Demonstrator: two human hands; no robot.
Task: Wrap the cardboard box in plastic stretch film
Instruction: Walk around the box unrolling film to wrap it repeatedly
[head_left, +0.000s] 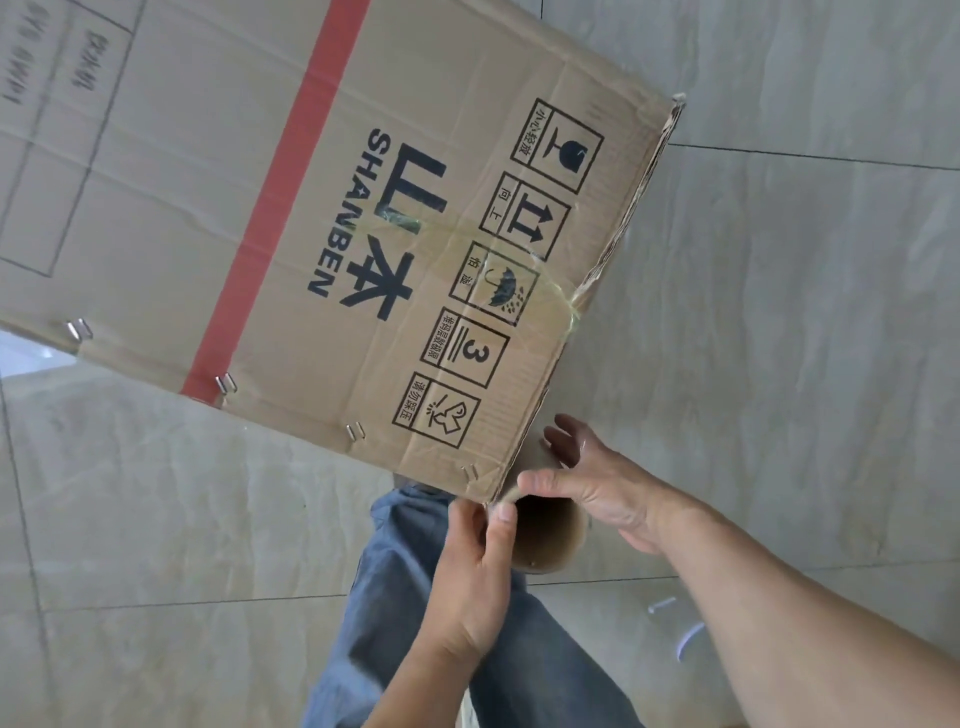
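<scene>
A large brown cardboard box (218, 171) with a red stripe, black "SHANBEN" print and handling symbols fills the upper left of the head view. A band of clear stretch film (524, 291) crosses its printed face and bunches at the right edge. Just below the box's near corner is the film roll (545, 535), seen end-on as a brown cardboard tube. My left hand (467, 582) grips the tube's left rim with the thumb over the edge. My right hand (597, 483) holds the tube's far side, thumb on the rim, fingers spread behind it.
The floor is pale glossy tile (779, 260) with grout lines all around the box. My leg in blue jeans (405, 613) stands directly under my hands, beside the box's near edge.
</scene>
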